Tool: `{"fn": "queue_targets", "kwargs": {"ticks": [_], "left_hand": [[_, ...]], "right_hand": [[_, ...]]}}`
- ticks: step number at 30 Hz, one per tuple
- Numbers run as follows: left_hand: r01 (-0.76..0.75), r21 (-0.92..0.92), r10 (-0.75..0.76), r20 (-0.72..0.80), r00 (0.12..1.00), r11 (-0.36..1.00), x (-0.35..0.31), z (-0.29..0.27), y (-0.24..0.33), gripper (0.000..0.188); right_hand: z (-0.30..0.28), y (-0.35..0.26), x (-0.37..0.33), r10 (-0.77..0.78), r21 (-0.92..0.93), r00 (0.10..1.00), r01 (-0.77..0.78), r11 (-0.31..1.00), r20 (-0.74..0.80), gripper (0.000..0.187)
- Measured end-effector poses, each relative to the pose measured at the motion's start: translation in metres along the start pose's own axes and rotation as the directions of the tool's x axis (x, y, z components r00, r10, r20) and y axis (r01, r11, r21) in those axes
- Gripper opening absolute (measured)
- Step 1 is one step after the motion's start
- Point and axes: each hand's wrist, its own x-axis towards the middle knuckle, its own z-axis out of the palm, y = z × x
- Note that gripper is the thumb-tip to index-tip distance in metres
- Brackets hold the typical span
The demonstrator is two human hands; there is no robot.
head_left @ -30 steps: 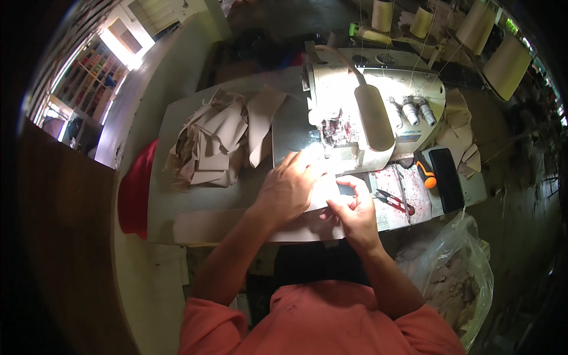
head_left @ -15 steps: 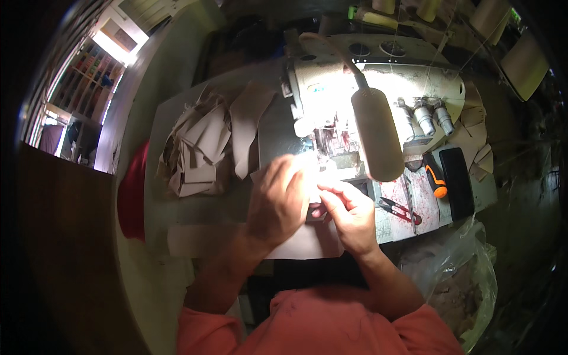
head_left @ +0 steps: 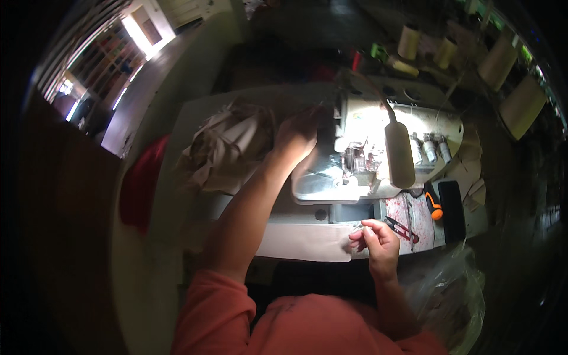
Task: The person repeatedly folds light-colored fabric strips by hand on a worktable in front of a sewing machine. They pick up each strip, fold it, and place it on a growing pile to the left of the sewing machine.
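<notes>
My left hand (head_left: 297, 137) is stretched far forward, between a heap of beige fabric pieces (head_left: 228, 148) and the sewing machine (head_left: 361, 157). Its fingers are smeared and dim, so their grip does not show. Close to the table's front edge, my right hand (head_left: 381, 241) has thumb and fingers pinched together. A tiny pale thing is at its fingertips, too small to name. Beside that hand, a flat beige fabric piece (head_left: 302, 241) lies along the front edge. Red-handled thread snips (head_left: 403, 229) lie just right of my right hand.
A lit lamp (head_left: 400, 155) hangs before the machine. An orange-handled tool (head_left: 435, 206) and a black phone (head_left: 452, 210) lie at the right. Thread cones (head_left: 523, 106) stand beyond. A clear plastic bag (head_left: 452, 296) hangs below the table's right front. Something red (head_left: 142, 183) is at the left.
My hands have come apart from in front of the machine: the left has swung forward beside the heap, the right has moved back and slightly right. The whole view has shifted too.
</notes>
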Motion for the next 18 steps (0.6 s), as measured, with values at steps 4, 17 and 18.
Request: {"fn": "queue_targets", "kwargs": {"ticks": [4, 17, 18], "left_hand": [[0.553, -0.016, -0.552, -0.083, 0.830, 0.833, -0.012, -0.043, -0.055, 0.033], [0.227, -0.086, -0.196, 0.271, 0.942, 0.970, -0.119, -0.075, 0.165, 0.015], [0.204, 0.034, -0.205, 0.299, 0.932, 0.978, -0.125, -0.064, 0.174, 0.014]], "right_hand": [[0.002, -0.014, -0.010, -0.092, -0.048, 0.996, 0.092, 0.995, 0.017, 0.016], [-0.012, -0.016, -0.025, -0.026, -0.116, 0.999, 0.029, 0.993, 0.030, 0.017], [-0.013, -0.017, -0.027, -0.033, -0.119, 0.999, 0.035, 0.992, 0.024, 0.017]]}}
